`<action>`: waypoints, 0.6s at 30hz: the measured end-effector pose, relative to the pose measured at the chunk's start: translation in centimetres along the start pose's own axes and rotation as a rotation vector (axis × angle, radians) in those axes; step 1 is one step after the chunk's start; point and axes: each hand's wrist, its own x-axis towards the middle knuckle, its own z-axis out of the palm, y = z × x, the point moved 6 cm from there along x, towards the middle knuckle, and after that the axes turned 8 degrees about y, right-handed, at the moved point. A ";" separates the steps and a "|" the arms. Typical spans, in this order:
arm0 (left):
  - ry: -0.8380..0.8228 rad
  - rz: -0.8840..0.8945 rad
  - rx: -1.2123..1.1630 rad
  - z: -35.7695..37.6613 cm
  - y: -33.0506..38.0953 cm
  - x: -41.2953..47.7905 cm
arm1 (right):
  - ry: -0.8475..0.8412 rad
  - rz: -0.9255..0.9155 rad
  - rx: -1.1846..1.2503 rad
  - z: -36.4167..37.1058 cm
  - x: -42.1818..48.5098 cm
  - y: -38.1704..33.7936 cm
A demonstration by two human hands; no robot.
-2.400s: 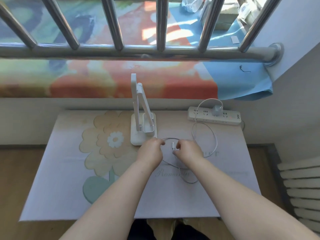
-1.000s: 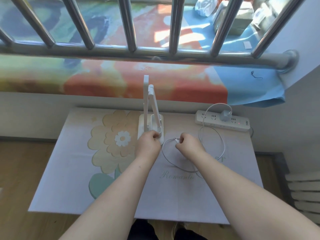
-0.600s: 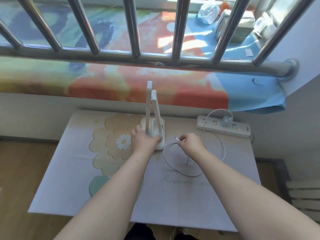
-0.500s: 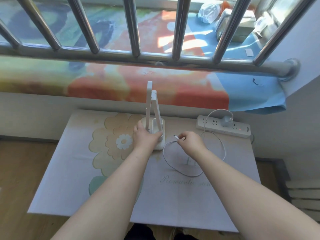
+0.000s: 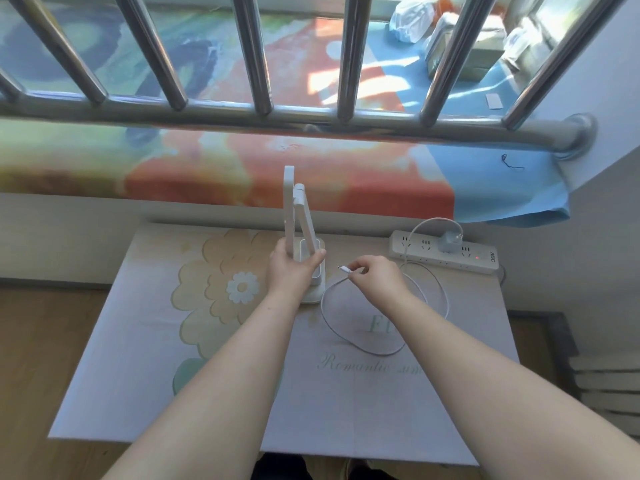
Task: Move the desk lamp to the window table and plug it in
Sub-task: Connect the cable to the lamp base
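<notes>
Two hands over the flower-print worktop [image 5: 138, 375]. White desk lamp [image 5: 289, 202] stands upright near the worktop's back edge, its arm folded down beside the post. Left-hand grip [image 5: 292, 271] is curled round the foot of the post, thumb on the right side. Right-hand grip [image 5: 375, 275] pinches the free end of the white cable [image 5: 332, 327]; the connector [image 5: 344, 269] points left, just beside the lamp base, not touching. Cable loops on the worktop, then runs to an adapter [image 5: 448, 241] seated in the power strip [image 5: 415, 245] at back right, red light showing. Metal window bars [image 5: 263, 64] above.

white lamp [image 5: 289, 202], flower-print table [image 5: 138, 341], white cable [image 5: 360, 348]
</notes>
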 end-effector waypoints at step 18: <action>0.022 0.007 -0.121 -2.5 -0.1 1.1 | 0.020 0.032 0.014 -0.5 -0.9 -0.4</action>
